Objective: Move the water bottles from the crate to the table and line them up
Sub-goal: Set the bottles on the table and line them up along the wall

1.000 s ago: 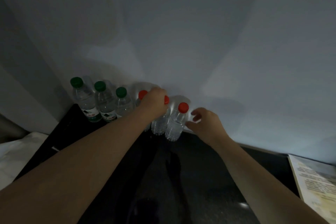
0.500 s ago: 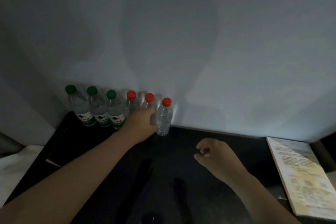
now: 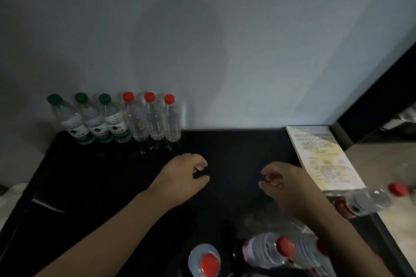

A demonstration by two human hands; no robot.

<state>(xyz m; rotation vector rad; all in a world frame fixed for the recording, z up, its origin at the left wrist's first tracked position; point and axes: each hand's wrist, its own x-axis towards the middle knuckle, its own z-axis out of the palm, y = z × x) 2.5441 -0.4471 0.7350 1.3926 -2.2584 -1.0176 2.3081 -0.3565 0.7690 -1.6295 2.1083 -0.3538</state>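
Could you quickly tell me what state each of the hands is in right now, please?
Left hand: open, loosely curled, holding nothing.
Right hand: open, loosely curled, holding nothing.

One wide-angle camera sits on the person's head, facing forward and steeply down at the black table (image 3: pixel 236 146) from close range. The wall (image 3: pixel 225 40) fills the upper half of the frame and the table fills the lower half. The left hand (image 3: pixel 180 177) and right hand (image 3: pixel 286 184) reach in from the bottom edge.
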